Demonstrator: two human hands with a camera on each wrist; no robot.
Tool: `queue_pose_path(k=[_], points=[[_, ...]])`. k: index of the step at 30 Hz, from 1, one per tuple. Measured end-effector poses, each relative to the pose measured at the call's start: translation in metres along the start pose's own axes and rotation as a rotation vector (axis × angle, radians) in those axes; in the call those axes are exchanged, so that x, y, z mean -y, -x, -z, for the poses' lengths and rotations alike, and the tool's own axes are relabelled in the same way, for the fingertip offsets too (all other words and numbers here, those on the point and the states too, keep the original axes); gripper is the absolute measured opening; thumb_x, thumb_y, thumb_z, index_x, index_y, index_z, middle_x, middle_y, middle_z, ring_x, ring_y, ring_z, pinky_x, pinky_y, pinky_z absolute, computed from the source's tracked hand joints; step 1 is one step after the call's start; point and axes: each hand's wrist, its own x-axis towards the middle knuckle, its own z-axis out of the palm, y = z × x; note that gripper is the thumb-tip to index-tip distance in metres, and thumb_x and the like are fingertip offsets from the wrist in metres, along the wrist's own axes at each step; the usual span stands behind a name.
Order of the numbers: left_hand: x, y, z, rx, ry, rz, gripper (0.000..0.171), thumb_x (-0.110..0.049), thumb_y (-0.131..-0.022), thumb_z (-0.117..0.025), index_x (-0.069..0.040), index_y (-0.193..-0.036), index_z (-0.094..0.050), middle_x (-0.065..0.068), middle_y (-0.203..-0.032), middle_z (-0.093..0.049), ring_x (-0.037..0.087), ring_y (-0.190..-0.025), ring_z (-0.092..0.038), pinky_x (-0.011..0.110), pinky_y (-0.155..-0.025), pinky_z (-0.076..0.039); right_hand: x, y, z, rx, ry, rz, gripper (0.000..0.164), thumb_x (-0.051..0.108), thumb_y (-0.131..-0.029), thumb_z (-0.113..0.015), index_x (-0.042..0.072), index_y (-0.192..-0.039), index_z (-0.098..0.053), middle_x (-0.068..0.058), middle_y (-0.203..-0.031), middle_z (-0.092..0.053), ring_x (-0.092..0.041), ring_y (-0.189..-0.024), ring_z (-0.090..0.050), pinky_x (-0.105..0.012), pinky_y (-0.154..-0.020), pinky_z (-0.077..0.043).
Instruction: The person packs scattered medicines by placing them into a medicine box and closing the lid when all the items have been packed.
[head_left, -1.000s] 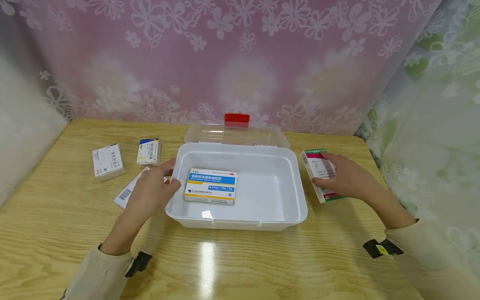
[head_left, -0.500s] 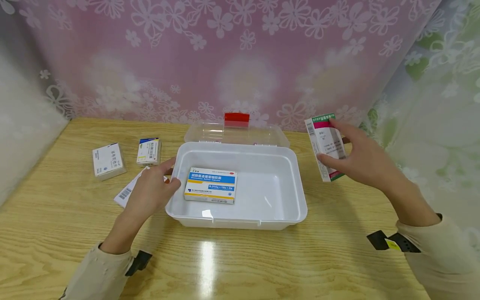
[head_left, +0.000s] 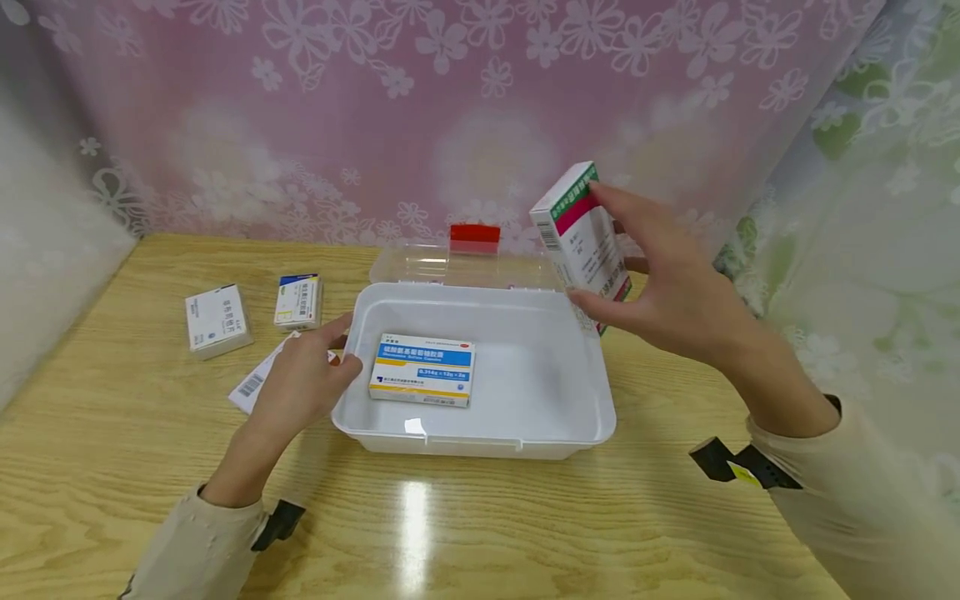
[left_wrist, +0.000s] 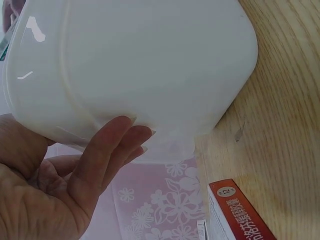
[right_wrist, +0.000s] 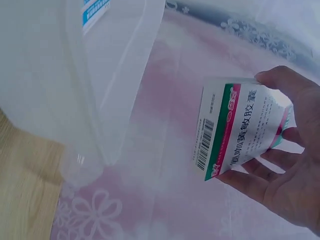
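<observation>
My right hand [head_left: 678, 287] pinches a white, green and magenta medicine box [right_wrist: 245, 130] between thumb and fingers. It holds the box tilted in the air, above the right back corner of a white plastic storage box [head_left: 480, 446]. A blue, white and yellow medicine box [head_left: 422, 371] lies flat inside the storage box, toward its left. My left hand [head_left: 303, 375] grips the left rim of the storage box, thumb at the rim. In the left wrist view, that hand's fingers [left_wrist: 107, 150] lie against the outer wall.
Behind the storage box, its clear lid [head_left: 420, 265] with a red latch [head_left: 475, 233] hangs open. On the left of the wooden table [head_left: 525, 525] are a white medicine box [head_left: 217, 321], a blue-topped one [head_left: 297, 302] and one partly hidden by my left hand [head_left: 251, 387].
My right hand has lifted the green and magenta medicine box off the table at the right and carried it up and left to the storage box. The left hand stays in place.
</observation>
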Motion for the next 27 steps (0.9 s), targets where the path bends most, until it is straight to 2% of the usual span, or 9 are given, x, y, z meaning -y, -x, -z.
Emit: queue_pose_path(k=[5, 9, 14, 17, 21, 24, 27], points=[[0.000, -0.001, 0.000, 0.002, -0.008, 0.005, 0.058, -0.009, -0.090, -0.052, -0.002, -0.145, -0.038, 0.023, -0.120, -0.061, 0.027, -0.084, -0.057, 0.031, -0.061, -0.046, 0.009, -0.016, -0.019, 0.024, 0.062, 0.148, 0.100, 0.017, -0.076, -0.081, 0.018, -0.153, -0.019, -0.007, -0.150, -0.029, -0.026, -0.123, -0.038, -0.049, -0.085, -0.050], [0.001, -0.001, 0.000, -0.007, -0.011, -0.003, 0.058, -0.009, -0.089, -0.052, -0.001, -0.145, -0.039, 0.022, -0.117, -0.062, 0.027, -0.083, -0.057, 0.031, -0.061, -0.046, 0.012, -0.028, -0.035, 0.070, 0.088, 0.249, 0.099, 0.020, -0.076, -0.080, 0.017, -0.153, -0.018, -0.006, -0.151, -0.027, -0.026, -0.123, -0.037, -0.042, -0.082, -0.050], [0.002, -0.003, -0.001, -0.011, -0.012, -0.005, 0.058, -0.009, -0.088, -0.052, 0.000, -0.144, -0.040, 0.022, -0.115, -0.064, 0.026, -0.081, -0.057, 0.031, -0.058, -0.046, 0.013, -0.044, -0.048, 0.156, 0.160, 0.334, 0.089, 0.027, -0.080, -0.077, 0.018, -0.152, -0.026, -0.006, -0.151, -0.028, -0.027, -0.128, -0.036, -0.042, -0.092, -0.044], [0.001, -0.002, 0.000, -0.012, -0.012, -0.006, 0.058, -0.009, -0.088, -0.053, 0.000, -0.144, -0.040, 0.022, -0.115, -0.063, 0.027, -0.082, -0.058, 0.031, -0.059, -0.046, 0.013, -0.050, -0.052, 0.264, 0.230, 0.318, 0.084, 0.029, -0.082, -0.075, 0.020, -0.151, -0.029, -0.005, -0.153, -0.026, -0.029, -0.132, -0.033, -0.045, -0.098, -0.039], [-0.001, -0.002, 0.001, -0.021, -0.011, -0.013, 0.057, -0.008, -0.088, -0.054, 0.000, -0.143, -0.041, 0.023, -0.116, -0.063, 0.028, -0.084, -0.058, 0.031, -0.061, -0.045, 0.013, -0.053, -0.059, 0.440, 0.348, 0.225, 0.082, 0.034, -0.082, -0.073, 0.028, -0.151, -0.029, 0.000, -0.155, -0.023, -0.030, -0.135, -0.028, -0.051, -0.099, -0.038], [-0.001, -0.001, 0.001, -0.020, -0.013, -0.006, 0.057, -0.008, -0.088, -0.054, 0.000, -0.143, -0.040, 0.023, -0.117, -0.062, 0.028, -0.084, -0.058, 0.031, -0.061, -0.045, 0.011, -0.052, -0.067, 0.579, 0.374, 0.162, 0.080, 0.033, -0.083, -0.073, 0.032, -0.150, -0.030, 0.002, -0.155, -0.023, -0.031, -0.137, -0.027, -0.052, -0.096, -0.042], [0.000, -0.001, 0.001, -0.016, -0.020, 0.006, 0.058, -0.009, -0.088, -0.053, -0.001, -0.144, -0.040, 0.023, -0.118, -0.062, 0.027, -0.085, -0.058, 0.031, -0.062, -0.045, 0.006, -0.049, -0.076, 0.684, 0.337, 0.125, 0.078, 0.027, -0.083, -0.073, 0.031, -0.150, -0.032, 0.001, -0.155, -0.024, -0.030, -0.136, -0.028, -0.050, -0.093, -0.044]])
